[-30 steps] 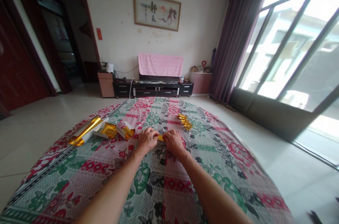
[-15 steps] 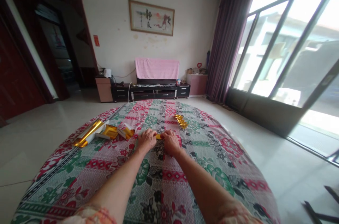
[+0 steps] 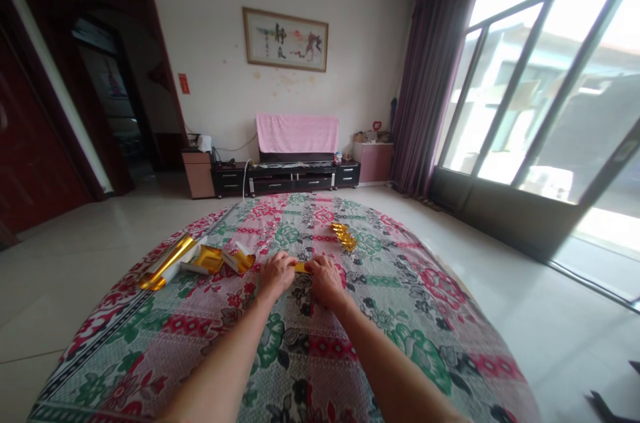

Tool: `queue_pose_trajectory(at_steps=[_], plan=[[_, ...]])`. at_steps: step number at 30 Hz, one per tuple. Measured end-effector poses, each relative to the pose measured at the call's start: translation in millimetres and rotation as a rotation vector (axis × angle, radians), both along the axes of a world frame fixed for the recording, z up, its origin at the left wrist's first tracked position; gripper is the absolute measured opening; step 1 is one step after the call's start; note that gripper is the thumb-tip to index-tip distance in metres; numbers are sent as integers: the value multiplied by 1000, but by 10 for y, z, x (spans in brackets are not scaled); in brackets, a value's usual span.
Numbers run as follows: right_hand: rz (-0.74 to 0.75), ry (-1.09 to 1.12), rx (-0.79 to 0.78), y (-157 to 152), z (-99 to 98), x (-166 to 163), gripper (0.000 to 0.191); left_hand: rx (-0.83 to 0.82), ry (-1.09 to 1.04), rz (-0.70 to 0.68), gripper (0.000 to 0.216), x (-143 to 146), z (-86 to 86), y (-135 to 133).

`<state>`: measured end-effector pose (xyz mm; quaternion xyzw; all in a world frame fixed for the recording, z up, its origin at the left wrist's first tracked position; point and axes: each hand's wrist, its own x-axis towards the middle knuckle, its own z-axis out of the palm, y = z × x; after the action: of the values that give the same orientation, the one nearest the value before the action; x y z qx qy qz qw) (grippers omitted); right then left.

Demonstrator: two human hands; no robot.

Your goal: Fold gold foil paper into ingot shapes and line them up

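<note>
My left hand [image 3: 277, 274] and my right hand [image 3: 325, 278] rest close together on a floral blanket [image 3: 300, 350] spread on the floor. Both hands are closed, pinching a small piece of gold foil paper [image 3: 301, 267] between them, pressed down on the cloth. Only a short gold strip shows between the fingers. A pile of folded gold pieces [image 3: 345, 236] lies just beyond my right hand. To the left of my left hand lie loose gold foil sheets [image 3: 207, 259] and a long gold roll [image 3: 165, 263].
Pale tiled floor [image 3: 60, 276] surrounds the blanket. A low dark TV cabinet [image 3: 293, 174] with a pink cloth stands against the far wall under a framed picture [image 3: 285, 40]. Glass sliding doors [image 3: 540, 116] and purple curtains are at right, a dark doorway at left.
The view shifted slightly; my hands stay together on the gold piece, working it in place on the blanket. Nothing else on the blanket has moved.
</note>
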<state>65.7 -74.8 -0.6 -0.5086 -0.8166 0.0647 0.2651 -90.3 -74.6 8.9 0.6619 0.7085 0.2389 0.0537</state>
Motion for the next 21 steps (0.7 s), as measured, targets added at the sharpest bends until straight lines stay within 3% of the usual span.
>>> queue_pose_trajectory(at_steps=[11, 21], plan=[[-197, -82, -23, 91, 140, -141, 23, 41, -16, 27, 29, 51, -6, -47], [-155, -9, 26, 95, 51, -95, 20, 145, -19, 8, 36, 31, -111, -27]])
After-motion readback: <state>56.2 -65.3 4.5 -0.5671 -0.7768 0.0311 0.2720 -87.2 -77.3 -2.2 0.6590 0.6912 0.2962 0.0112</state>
